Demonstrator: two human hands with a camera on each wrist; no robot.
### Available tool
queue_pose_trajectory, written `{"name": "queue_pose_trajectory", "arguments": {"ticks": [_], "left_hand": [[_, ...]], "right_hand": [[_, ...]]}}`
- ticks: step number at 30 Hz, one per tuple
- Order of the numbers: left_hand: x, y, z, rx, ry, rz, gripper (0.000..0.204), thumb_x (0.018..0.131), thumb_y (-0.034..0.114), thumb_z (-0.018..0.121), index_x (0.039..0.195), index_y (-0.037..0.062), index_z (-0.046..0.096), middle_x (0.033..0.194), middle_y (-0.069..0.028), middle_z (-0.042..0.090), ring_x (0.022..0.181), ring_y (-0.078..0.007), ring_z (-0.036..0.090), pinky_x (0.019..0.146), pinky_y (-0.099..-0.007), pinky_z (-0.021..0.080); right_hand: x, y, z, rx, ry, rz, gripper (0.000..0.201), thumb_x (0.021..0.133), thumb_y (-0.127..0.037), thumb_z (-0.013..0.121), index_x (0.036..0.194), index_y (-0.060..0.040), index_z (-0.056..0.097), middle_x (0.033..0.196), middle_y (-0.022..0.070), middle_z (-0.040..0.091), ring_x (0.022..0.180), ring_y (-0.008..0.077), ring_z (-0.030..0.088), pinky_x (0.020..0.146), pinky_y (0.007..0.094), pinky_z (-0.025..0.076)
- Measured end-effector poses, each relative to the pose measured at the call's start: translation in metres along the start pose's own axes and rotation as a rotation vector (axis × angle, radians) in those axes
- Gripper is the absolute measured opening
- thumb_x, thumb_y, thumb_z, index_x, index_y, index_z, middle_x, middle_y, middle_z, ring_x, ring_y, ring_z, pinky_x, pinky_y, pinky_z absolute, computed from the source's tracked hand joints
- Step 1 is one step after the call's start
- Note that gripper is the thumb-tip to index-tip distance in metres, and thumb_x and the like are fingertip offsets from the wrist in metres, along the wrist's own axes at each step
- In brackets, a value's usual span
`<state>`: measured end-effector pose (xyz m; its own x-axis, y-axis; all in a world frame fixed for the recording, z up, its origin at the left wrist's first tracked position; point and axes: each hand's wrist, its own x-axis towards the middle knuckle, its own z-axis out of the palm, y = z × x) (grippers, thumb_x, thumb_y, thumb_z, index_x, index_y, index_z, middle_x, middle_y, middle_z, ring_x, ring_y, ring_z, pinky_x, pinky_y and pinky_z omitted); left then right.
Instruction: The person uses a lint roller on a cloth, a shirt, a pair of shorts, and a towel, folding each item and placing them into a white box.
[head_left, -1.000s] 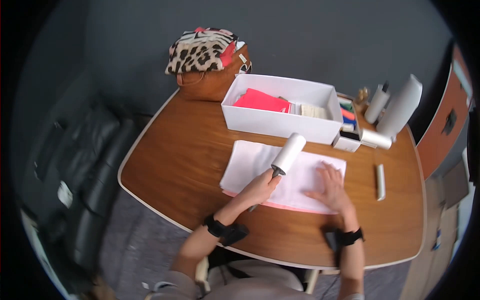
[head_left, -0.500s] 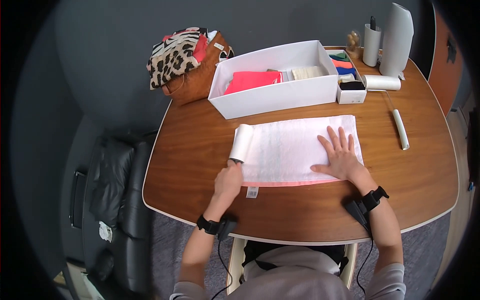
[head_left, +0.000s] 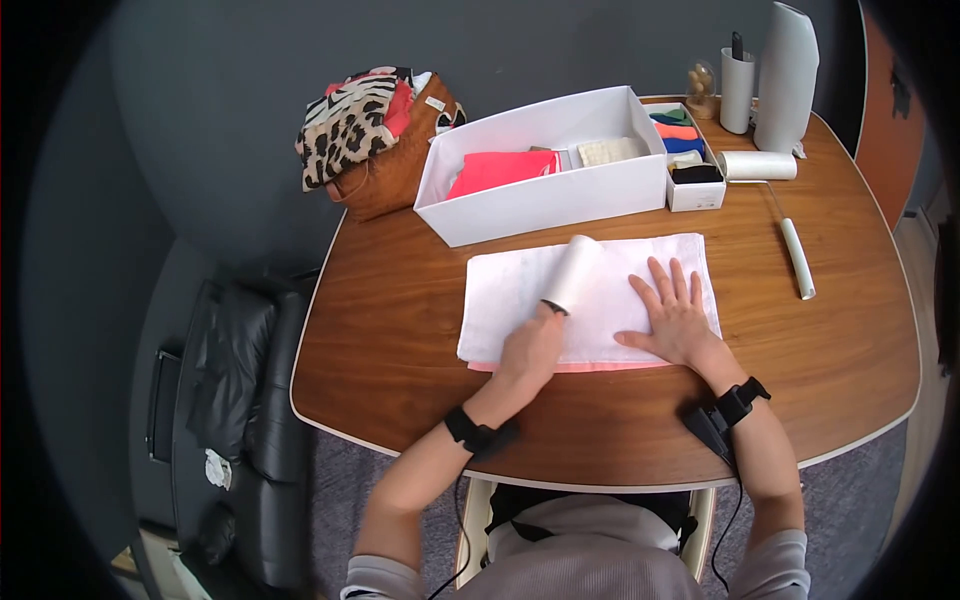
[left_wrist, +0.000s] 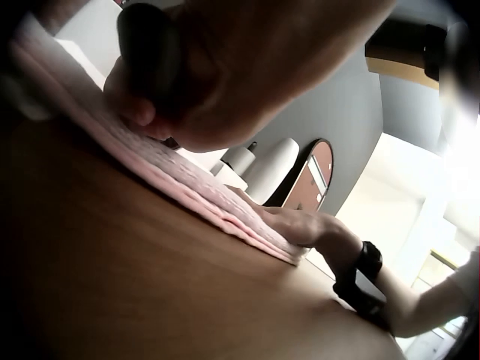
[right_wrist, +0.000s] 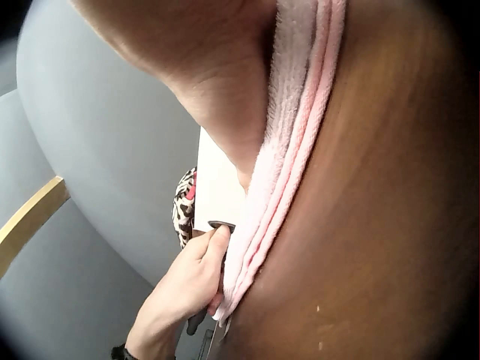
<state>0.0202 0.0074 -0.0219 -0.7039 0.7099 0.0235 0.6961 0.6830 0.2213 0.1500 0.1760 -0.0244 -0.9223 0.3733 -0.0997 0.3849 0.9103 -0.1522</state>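
A folded towel [head_left: 507, 305], white on top with pink lower layers, lies flat on the wooden table. My left hand [head_left: 533, 347] grips the dark handle of a lint roller [head_left: 574, 272], whose white cylinder overlaps the middle of the towel. From the left wrist view, the handle end [left_wrist: 148, 49] pokes out of the curled fingers. Spread flat on the towel's right part is my right hand [head_left: 680, 322], its fingers straight. The right wrist view shows its palm edge [right_wrist: 225, 97] against the layered towel edge [right_wrist: 281, 142].
Behind the towel stands a white box [head_left: 550, 208] with folded red cloth [head_left: 503, 172]. Beside it is a smaller box [head_left: 697, 196] of rolled cloths. Another white roller [head_left: 758, 165] with a white handle [head_left: 798, 258] lies to the right. A brown bag [head_left: 385, 185] bears animal-print cloth [head_left: 350, 135].
The lint roller went from the towel's middle to its left edge, then came back right to the middle. My right hand settled flat on the towel and has stayed there.
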Motion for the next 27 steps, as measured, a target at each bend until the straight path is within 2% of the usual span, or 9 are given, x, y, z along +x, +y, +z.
{"name": "queue_pose_trajectory", "arguments": {"ticks": [2,5,8,11,12,15,18,19,27], "left_hand": [[0.003,-0.022,0.003,0.006,0.07,-0.053,0.027,0.091,0.023,0.038,0.087,-0.0022,0.048,0.063,-0.021,0.06,0.062,-0.0368,0.061,0.056,-0.0454,0.049],[0.003,-0.05,-0.011,0.119,0.04,-0.231,0.03,0.091,0.026,0.036,0.09,-0.0019,0.048,0.071,-0.0217,0.061,0.07,-0.0375,0.061,0.063,-0.0468,0.048],[0.003,-0.075,-0.022,0.098,0.041,-0.348,0.032,0.091,0.025,0.034,0.093,-0.0042,0.047,0.08,-0.0271,0.059,0.077,-0.0426,0.058,0.07,-0.0504,0.045],[0.002,-0.094,-0.03,0.153,0.098,-0.387,0.033,0.092,0.027,0.033,0.092,-0.0031,0.047,0.079,-0.0243,0.061,0.079,-0.0391,0.06,0.069,-0.0469,0.047],[-0.001,-0.099,-0.033,0.157,0.129,-0.357,0.033,0.092,0.027,0.033,0.092,-0.0036,0.046,0.077,-0.024,0.061,0.075,-0.0404,0.06,0.065,-0.0478,0.048],[-0.035,-0.054,-0.062,0.165,0.064,-0.267,0.032,0.092,0.027,0.034,0.09,-0.0033,0.044,0.074,-0.025,0.06,0.069,-0.0419,0.059,0.061,-0.0492,0.048],[-0.074,-0.033,-0.041,0.129,-0.093,-0.013,0.031,0.091,0.028,0.036,0.087,-0.0021,0.042,0.068,-0.0243,0.059,0.066,-0.0418,0.059,0.059,-0.0506,0.047],[-0.082,-0.031,-0.03,0.083,-0.088,-0.001,0.03,0.091,0.028,0.038,0.087,-0.0017,0.042,0.066,-0.0219,0.059,0.065,-0.0405,0.06,0.058,-0.0497,0.048],[-0.064,-0.091,-0.029,0.244,-0.035,-0.244,0.031,0.091,0.027,0.037,0.088,-0.0019,0.045,0.07,-0.0223,0.061,0.069,-0.0383,0.061,0.061,-0.0461,0.049]], "right_hand": [[-0.001,0.0,-0.002,0.003,-0.002,-0.003,0.089,0.073,-0.073,0.035,0.138,-0.0145,0.02,0.144,0.0184,0.008,0.132,0.0394,0.0,0.103,0.0548,0.003],[-0.001,-0.001,-0.003,-0.001,-0.009,-0.014,0.089,0.073,-0.073,0.035,0.138,-0.0144,0.02,0.144,0.0184,0.008,0.132,0.0396,0.0,0.103,0.0551,0.004],[-0.001,-0.001,-0.002,-0.003,0.002,-0.024,0.088,0.074,-0.073,0.035,0.138,-0.0144,0.02,0.144,0.0183,0.008,0.132,0.0398,0.0,0.103,0.0557,0.004],[-0.001,0.0,0.001,-0.003,0.013,-0.024,0.088,0.074,-0.073,0.034,0.138,-0.0145,0.02,0.144,0.0182,0.008,0.132,0.04,0.0,0.103,0.0559,0.003],[-0.001,0.0,0.001,-0.002,0.005,-0.021,0.088,0.074,-0.073,0.034,0.138,-0.0145,0.02,0.144,0.0181,0.008,0.132,0.04,0.0,0.103,0.0558,0.003],[0.0,-0.002,-0.003,-0.005,-0.011,-0.007,0.089,0.074,-0.073,0.034,0.139,-0.0146,0.02,0.144,0.0181,0.007,0.132,0.0396,-0.001,0.103,0.0555,0.004],[-0.001,-0.004,-0.004,-0.01,-0.036,-0.008,0.089,0.074,-0.073,0.034,0.139,-0.0147,0.019,0.144,0.018,0.007,0.132,0.0391,-0.001,0.103,0.055,0.003],[-0.001,-0.004,-0.005,-0.011,-0.037,-0.006,0.089,0.074,-0.073,0.034,0.139,-0.0148,0.019,0.144,0.0179,0.007,0.132,0.0389,-0.001,0.103,0.0548,0.003],[0.0,-0.002,-0.006,0.005,-0.033,-0.006,0.088,0.074,-0.073,0.033,0.139,-0.0148,0.018,0.144,0.0177,0.005,0.132,0.0384,-0.002,0.103,0.0547,0.002]]}}
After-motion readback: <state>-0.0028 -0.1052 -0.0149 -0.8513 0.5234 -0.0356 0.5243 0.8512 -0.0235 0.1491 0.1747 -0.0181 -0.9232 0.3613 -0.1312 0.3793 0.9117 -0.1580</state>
